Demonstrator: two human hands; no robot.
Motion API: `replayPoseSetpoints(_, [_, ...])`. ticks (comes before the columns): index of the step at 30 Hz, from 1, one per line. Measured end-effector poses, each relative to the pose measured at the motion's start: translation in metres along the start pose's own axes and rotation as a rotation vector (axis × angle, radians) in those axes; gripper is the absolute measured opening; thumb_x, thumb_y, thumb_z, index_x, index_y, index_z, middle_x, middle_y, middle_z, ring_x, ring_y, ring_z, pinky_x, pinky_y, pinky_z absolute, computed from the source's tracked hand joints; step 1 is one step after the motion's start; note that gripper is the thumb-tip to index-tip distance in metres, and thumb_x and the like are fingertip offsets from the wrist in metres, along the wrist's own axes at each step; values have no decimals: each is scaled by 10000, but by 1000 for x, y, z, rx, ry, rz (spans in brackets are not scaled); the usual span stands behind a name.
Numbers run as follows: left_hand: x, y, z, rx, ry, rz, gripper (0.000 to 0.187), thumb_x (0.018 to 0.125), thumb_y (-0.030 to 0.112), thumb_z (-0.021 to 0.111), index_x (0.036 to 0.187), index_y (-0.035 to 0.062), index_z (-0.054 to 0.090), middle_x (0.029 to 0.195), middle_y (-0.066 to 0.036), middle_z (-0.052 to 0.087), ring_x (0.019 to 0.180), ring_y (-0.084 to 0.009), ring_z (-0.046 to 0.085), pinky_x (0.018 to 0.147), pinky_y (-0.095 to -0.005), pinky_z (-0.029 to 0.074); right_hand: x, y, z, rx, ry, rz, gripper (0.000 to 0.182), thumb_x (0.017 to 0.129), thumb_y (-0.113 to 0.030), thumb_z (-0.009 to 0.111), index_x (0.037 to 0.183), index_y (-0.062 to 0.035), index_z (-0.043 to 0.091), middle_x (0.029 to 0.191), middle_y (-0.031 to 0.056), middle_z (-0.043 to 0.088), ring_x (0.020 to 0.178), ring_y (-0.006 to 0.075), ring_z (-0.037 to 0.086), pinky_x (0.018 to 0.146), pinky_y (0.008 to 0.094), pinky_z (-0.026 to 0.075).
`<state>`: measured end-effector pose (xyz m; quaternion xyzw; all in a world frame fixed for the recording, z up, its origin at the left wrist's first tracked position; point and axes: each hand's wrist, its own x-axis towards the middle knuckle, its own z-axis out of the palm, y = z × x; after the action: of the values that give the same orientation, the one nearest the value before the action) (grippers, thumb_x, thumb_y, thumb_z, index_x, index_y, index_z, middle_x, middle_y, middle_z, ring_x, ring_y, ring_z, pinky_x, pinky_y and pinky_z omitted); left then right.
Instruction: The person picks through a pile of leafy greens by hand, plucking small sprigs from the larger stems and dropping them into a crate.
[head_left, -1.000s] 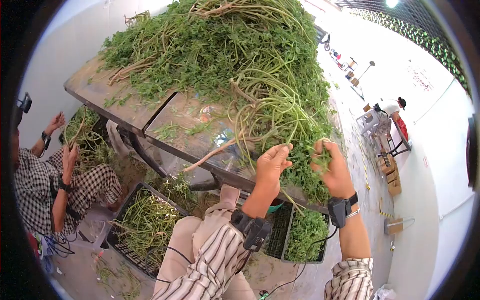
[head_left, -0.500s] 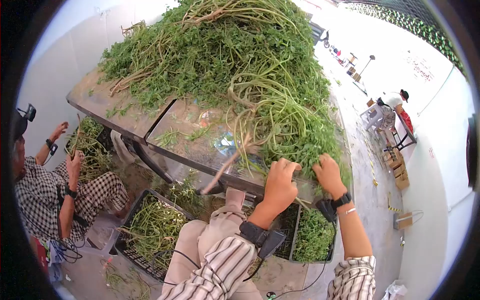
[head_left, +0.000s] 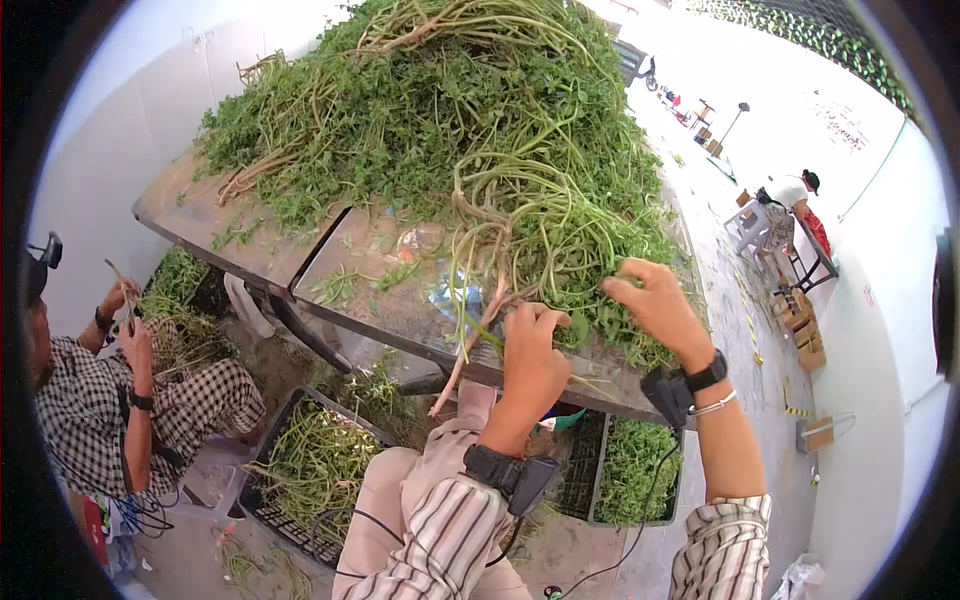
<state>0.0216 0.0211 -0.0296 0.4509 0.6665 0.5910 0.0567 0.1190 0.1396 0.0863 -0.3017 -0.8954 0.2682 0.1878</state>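
A large heap of leafy green stems (head_left: 430,130) covers much of the table (head_left: 365,255). Near the table's front edge, my left hand (head_left: 535,360) has its fingers curled at the base of a green bundle (head_left: 560,230); what they pinch is too small to make out. Beside that hand a thick brown root (head_left: 470,345) hangs over the edge. My right hand (head_left: 655,305) is over the right side of the bundle, thumb and index finger apart, with nothing visible between them.
At the left a co-worker in checked clothes (head_left: 85,410) holds a stem. Below the table are a black crate of stems (head_left: 250,495) and a crate of leafy greens (head_left: 635,470). Another person (head_left: 795,195) bends at the far right, near cardboard boxes (head_left: 800,330).
My right hand has risen up and away from the table edge, and its fingers have parted. My left hand has shifted slightly left. The hanging root now points more steeply down.
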Motion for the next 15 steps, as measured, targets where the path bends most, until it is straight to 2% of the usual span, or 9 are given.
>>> replayPoseSetpoints(1, [0, 0, -2, -21, 10, -1, 420, 574, -110, 480, 950, 41, 592, 982, -129, 473, 987, -346, 413, 854, -404, 366, 6, 5, 9, -163, 23, -229, 198, 794, -194, 619, 794, -4, 563, 704, 103, 588, 627, 251, 582, 593, 342, 486])
replayPoseSetpoints(2, [1, 0, -4, -41, 18, -3, 444, 578, -97, 499, 992, 38, 587, 1001, -128, 463, 1003, -347, 407, 871, -405, 363, 11, 10, 18, -208, -52, -185, 195, 774, -166, 597, 916, -35, 618, 833, 141, 632, 792, 339, 591, 730, 396, 479])
replayPoseSetpoints(3, [2, -2, -4, -35, 14, 2, 444, 578, -97, 499, 992, 38, 587, 1001, -128, 463, 1003, -347, 407, 871, -405, 363, 14, 20, 28, -202, -47, -185, 195, 774, -166, 597, 916, -35, 618, 833, 141, 632, 792, 339, 591, 730, 396, 479])
replayPoseSetpoints(5, [2, -8, -2, -24, 30, 34, 496, 575, -68, 549, 1061, 27, 562, 1056, -136, 443, 1037, -358, 396, 907, -413, 352, 11, 35, 46, -481, -34, -260, 231, 781, -132, 557, 989, -57, 624, 898, 161, 636, 841, 343, 605, 737, 417, 486])
replayPoseSetpoints(6, [3, -8, -2, -29, 22, 32, 496, 575, -68, 549, 1061, 27, 562, 1056, -136, 443, 1037, -358, 396, 907, -413, 352, 11, 34, 48, -579, -158, -114, 292, 778, -113, 535, 1057, -79, 614, 913, 175, 634, 857, 349, 603, 754, 432, 485])
replayPoseSetpoints(8, [5, -9, -4, 13, 37, 61, 508, 575, -125, 509, 1069, -9, 528, 1091, -162, 446, 1053, -381, 388, 900, -422, 356, 6, 36, 46, -556, -140, -91, 291, 776, -116, 545, 1056, -74, 613, 908, 183, 631, 853, 353, 602, 750, 434, 485])
replayPoseSetpoints(11, [8, -9, -9, 5, 39, 16, 543, 585, -120, 512, 1118, -12, 505, 1113, -166, 439, 1079, -383, 379, 928, -426, 340, -2, 32, 26, -422, -135, -22, 285, 762, -104, 569, 1037, -41, 604, 887, 209, 618, 832, 372, 595, 742, 432, 480])
replayPoseSetpoints(13, [9, -6, -13, 8, 16, 9, 587, 595, -114, 515, 1170, -7, 475, 1133, -170, 433, 1101, -379, 371, 947, -431, 324, -9, 36, 10, -226, -108, -48, 278, 749, -72, 568, 1019, -14, 592, 891, 235, 604, 822, 380, 587, 739, 426, 473])
replayPoseSetpoints(15, [11, -5, -15, -5, 10, -5, 613, 597, -112, 513, 1198, -4, 452, 1139, -175, 431, 1107, -377, 368, 961, -434, 311, -21, 40, -3, -195, -112, -43, 294, 742, -42, 548, 1031, -5, 585, 939, 236, 603, 849, 378, 582, 764, 413, 467])
